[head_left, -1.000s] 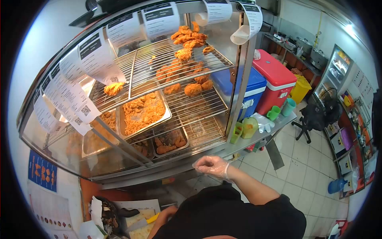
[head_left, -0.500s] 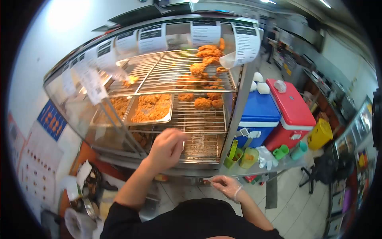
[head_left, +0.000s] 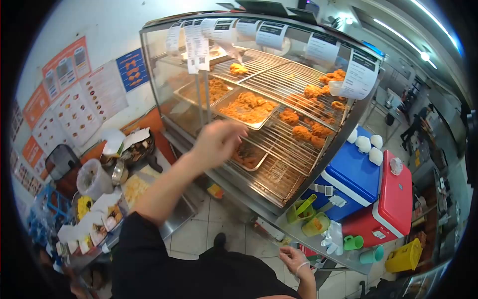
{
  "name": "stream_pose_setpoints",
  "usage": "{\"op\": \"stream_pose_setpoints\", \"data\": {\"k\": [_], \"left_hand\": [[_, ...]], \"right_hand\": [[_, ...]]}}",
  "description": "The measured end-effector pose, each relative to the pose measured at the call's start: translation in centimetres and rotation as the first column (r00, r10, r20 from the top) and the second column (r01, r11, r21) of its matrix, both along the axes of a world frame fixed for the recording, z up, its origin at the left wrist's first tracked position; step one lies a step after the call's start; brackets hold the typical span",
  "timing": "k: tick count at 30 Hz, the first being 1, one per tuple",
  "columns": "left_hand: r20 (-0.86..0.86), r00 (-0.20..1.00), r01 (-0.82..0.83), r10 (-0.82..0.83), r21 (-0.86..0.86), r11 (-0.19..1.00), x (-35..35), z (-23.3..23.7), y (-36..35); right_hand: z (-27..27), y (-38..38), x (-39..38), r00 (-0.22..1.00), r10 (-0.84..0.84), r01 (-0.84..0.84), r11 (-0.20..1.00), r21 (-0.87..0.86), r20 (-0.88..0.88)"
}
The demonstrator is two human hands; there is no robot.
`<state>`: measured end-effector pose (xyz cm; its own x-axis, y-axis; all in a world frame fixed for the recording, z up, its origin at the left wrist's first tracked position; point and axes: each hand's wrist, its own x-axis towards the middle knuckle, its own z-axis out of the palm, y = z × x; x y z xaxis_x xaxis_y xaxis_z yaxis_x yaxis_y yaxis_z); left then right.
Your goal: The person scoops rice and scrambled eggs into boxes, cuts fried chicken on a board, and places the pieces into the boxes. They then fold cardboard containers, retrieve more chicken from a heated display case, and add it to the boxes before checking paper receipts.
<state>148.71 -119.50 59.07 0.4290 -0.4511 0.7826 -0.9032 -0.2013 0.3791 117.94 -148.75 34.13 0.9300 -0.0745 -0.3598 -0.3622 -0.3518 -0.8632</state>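
My left hand (head_left: 216,144), bare and slightly blurred, is raised before the open front of a heated display cabinet (head_left: 318,184). Its fingers are loosely bent, thumb apart, with nothing visible in them. Behind the fingertips is a metal tray of small fried pieces (head_left: 249,108); a lower tray (head_left: 250,154) is partly hidden by the hand. Fried chicken pieces (head_left: 311,133) lie on the wire racks to the right. Low by the shelf edge, my right hand (head_left: 294,260) wears a clear plastic glove; its fingers are half curled and apart, nothing visible between them.
Right of the cabinet stand a blue cooler (head_left: 351,172) and a red cooler (head_left: 397,199). Green containers (head_left: 300,212) and a plastic glove (head_left: 332,238) sit on the metal shelf. At left, a cluttered side table (head_left: 181,214) holds food and a bin. A person (head_left: 417,122) is far back.
My view has swung left, bringing the side table and wall posters into view. My left hand's fingers have loosened from a tighter curl; my right hand appears lower in view.
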Motion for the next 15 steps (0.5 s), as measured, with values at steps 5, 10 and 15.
{"op": "stream_pose_setpoints", "data": {"k": [5,10,15], "left_hand": [[-0.019,0.906,-0.423,0.423,-0.084,0.902,6.0,7.5,7.7],[0.321,0.696,-0.634,0.642,-0.145,0.760,15.0,16.7,15.0],[0.551,0.416,-0.831,0.724,-0.092,0.548,22.1,22.8,17.9]], "right_hand": [[-0.7,-0.3,2.2,0.993,0.091,-0.084,0.992,-0.094,0.070],[0.9,2.0,3.4,0.995,0.073,-0.067,0.995,-0.077,0.073],[0.5,5.9,5.0,0.998,0.048,-0.047,0.999,-0.026,0.027]]}}
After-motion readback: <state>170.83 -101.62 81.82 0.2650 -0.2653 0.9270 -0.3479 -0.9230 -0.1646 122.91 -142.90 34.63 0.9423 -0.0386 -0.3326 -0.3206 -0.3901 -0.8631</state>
